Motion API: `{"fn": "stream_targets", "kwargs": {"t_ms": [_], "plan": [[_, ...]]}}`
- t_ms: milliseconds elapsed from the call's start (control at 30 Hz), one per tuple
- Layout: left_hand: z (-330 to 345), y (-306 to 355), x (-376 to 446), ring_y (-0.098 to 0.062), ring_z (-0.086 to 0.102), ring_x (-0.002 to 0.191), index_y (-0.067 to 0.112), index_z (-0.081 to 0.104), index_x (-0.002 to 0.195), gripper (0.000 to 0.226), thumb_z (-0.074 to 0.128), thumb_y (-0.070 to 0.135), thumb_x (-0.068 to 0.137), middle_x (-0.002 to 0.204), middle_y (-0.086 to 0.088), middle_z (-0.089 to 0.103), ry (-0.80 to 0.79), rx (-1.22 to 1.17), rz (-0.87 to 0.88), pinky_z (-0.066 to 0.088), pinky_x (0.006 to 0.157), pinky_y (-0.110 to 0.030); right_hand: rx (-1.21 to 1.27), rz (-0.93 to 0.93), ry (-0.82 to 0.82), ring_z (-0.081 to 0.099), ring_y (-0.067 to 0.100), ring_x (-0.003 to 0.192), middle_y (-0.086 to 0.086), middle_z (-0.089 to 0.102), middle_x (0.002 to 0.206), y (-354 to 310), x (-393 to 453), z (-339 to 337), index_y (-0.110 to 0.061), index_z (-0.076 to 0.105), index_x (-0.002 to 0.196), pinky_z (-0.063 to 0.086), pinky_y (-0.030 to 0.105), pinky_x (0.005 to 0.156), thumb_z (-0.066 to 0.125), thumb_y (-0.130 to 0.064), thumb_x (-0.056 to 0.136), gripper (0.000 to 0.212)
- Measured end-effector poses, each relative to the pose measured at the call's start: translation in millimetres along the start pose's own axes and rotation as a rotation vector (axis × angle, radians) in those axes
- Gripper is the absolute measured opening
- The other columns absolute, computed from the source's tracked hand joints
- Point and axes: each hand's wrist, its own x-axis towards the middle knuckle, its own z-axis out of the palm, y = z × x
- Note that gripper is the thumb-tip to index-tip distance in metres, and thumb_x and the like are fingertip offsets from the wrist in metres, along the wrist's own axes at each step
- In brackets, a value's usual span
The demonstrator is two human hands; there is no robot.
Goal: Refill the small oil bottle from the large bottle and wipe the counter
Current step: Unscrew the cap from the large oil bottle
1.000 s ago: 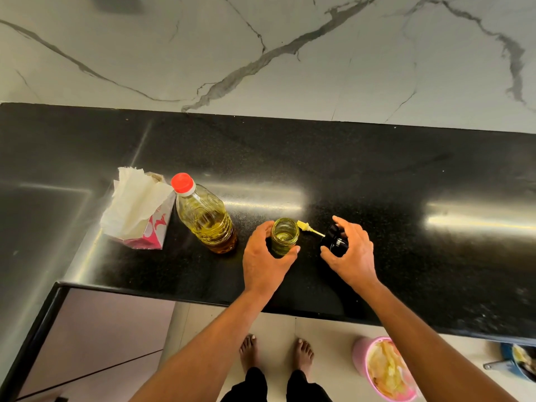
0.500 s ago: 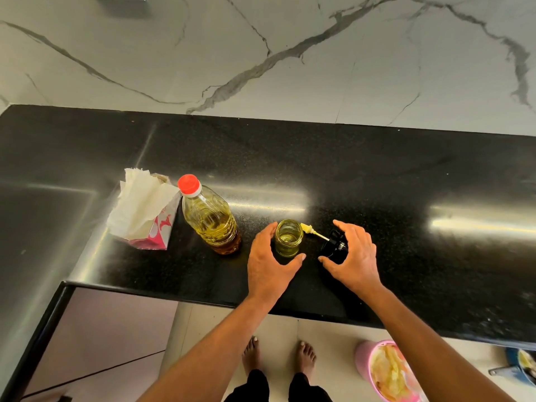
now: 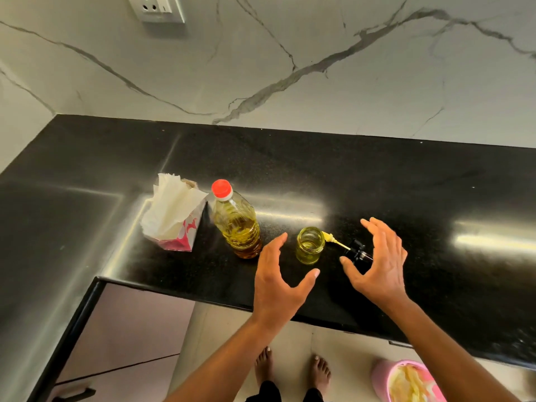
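So the small oil bottle (image 3: 309, 245) is sitting uncapped and upright on the black counter (image 3: 377, 175), near the front edge, with a bit of oil in the bottom; its black pump cap (image 3: 358, 253) with the yellow tube lies just to the right, tube tip by the rim; the large bottle (image 3: 236, 223) stands just left of it, red cap on, tissue box (image 3: 174, 219) beside that; left hand (image 3: 278, 281) is open, fingers spread, holding nothing, hovering just short of the small bottle; right hand (image 3: 380, 264) is open too, above the pump cap, not gripping it; my worry: the open bottle looks light, so a careless reach for the big one could knock it over; the oily tube might smear the counter too
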Motion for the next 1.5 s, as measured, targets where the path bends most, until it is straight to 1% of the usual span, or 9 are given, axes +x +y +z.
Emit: {"fn": "stream_targets", "kwargs": {"t_ms": [267, 333, 433, 567, 767, 967, 1100, 1300, 1500], "plan": [[-97, 51, 15, -0.023, 0.068, 0.097, 0.005, 0.066, 0.119, 0.038, 0.083, 0.014, 0.086, 0.111, -0.009, 0.07, 0.398, -0.016, 0.505, 0.059, 0.079, -0.032, 0.242, -0.284, 0.094, 0.055, 0.012, 0.131, -0.007, 0.061, 0.14, -125, 34, -19, -0.02, 0.062, 0.137, 0.042, 0.041, 0.11, 0.087, -0.044, 0.079, 0.068], [-121, 57, 38, -0.02, 0.065, 0.099, 0.005, 0.064, 0.122, 0.04, 0.08, 0.018, 0.088, 0.116, -0.004, 0.066, 0.507, -0.001, 0.449, 0.056, 0.08, -0.033, 0.364, -0.287, -0.039, 0.06, 0.007, 0.126, -0.01, 0.064, 0.135, -159, 40, -12, -0.023, 0.061, 0.139, 0.048, 0.036, 0.106, 0.087, -0.049, 0.077, 0.071], [-143, 60, 72, -0.019, 0.063, 0.124, 0.011, 0.056, 0.145, 0.061, 0.074, 0.038, 0.094, 0.136, 0.003, 0.065, 0.417, -0.029, 0.211, 0.054, 0.097, -0.032, 0.454, -0.272, -0.203, 0.06, 0.005, 0.127, -0.009, 0.066, 0.138, -192, 46, 8, -0.027, 0.057, 0.145, 0.052, 0.031, 0.104, 0.089, -0.051, 0.074, 0.082], [-150, 49, 97, -0.003, 0.061, 0.132, 0.025, 0.057, 0.15, 0.063, 0.064, 0.055, 0.095, 0.137, 0.017, 0.068, 0.196, -0.053, 0.076, 0.052, 0.11, -0.037, 0.492, -0.273, -0.245, 0.061, 0.005, 0.129, -0.01, 0.065, 0.143, -209, 52, 29, -0.029, 0.054, 0.149, 0.053, 0.035, 0.107, 0.089, -0.043, 0.078, 0.081], [-146, 38, 106, -0.003, 0.066, 0.128, 0.024, 0.064, 0.144, 0.056, 0.063, 0.057, 0.099, 0.136, 0.008, 0.073, 0.036, -0.05, 0.062, 0.058, 0.107, -0.04, 0.534, -0.236, -0.229, 0.063, 0.005, 0.125, -0.009, 0.069, 0.137, -212, 53, 38, -0.025, 0.058, 0.146, 0.056, 0.034, 0.105, 0.086, -0.031, 0.083, 0.069], [-135, 45, 102, 0.006, 0.07, 0.114, 0.022, 0.075, 0.127, 0.037, 0.077, 0.035, 0.093, 0.118, 0.016, 0.076, 0.196, -0.111, 0.028, 0.057, 0.096, -0.016, 0.553, -0.222, -0.185, 0.063, 0.004, 0.128, -0.009, 0.069, 0.138, -216, 48, 41, -0.025, 0.062, 0.144, 0.055, 0.036, 0.107, 0.086, -0.028, 0.084, 0.065], [-121, 49, 95, -0.005, 0.076, 0.106, 0.022, 0.078, 0.12, 0.038, 0.089, 0.029, 0.084, 0.111, 0.012, 0.08, 0.346, -0.251, -0.069, 0.063, 0.091, -0.026, 0.56, -0.22, -0.151, 0.066, 0.002, 0.122, -0.008, 0.071, 0.134, -219, 43, 41, -0.022, 0.064, 0.14, 0.058, 0.032, 0.102, 0.085, -0.028, 0.082, 0.062], [-130, 44, 90, -0.01, 0.067, 0.128, 0.027, 0.062, 0.145, 0.043, 0.062, 0.041, 0.104, 0.137, 0.01, 0.071, 0.162, -0.255, -0.025, 0.06, 0.103, -0.047, 0.546, -0.22, -0.152, 0.065, 0.003, 0.125, -0.006, 0.07, 0.138, -219, 45, 43, -0.022, 0.061, 0.144, 0.058, 0.032, 0.103, 0.084, -0.032, 0.083, 0.066], [-129, 44, 94, -0.016, 0.074, 0.109, 0.017, 0.067, 0.121, 0.035, 0.083, 0.026, 0.092, 0.114, 0.006, 0.076, 0.291, -0.288, -0.062, 0.064, 0.093, -0.041, 0.547, -0.228, -0.145, 0.066, 0.001, 0.124, -0.007, 0.07, 0.136, -220, 43, 44, -0.02, 0.062, 0.143, 0.059, 0.031, 0.102, 0.086, -0.028, 0.083, 0.065]]}}
